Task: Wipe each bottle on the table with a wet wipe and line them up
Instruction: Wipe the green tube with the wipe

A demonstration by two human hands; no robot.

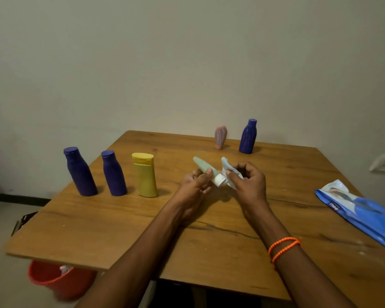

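Left hand (195, 182) grip pinches the green bottle (206, 168), right hand (247, 181) pinches the wet wipe (228, 172) at its cap; probably slips if squeezed loosely.

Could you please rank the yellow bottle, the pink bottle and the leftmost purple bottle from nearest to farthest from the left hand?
From the left hand:
1. Yellow bottle, just to its left.
2. Pink bottle, at the far edge.
3. Leftmost purple bottle, far left.

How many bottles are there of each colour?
Purple bottles: 3
Yellow bottle: 1
Pink bottle: 1
Pale green bottle: 1, held in the left hand while the right hand holds the wet wipe at its cap
Total: 6 bottles
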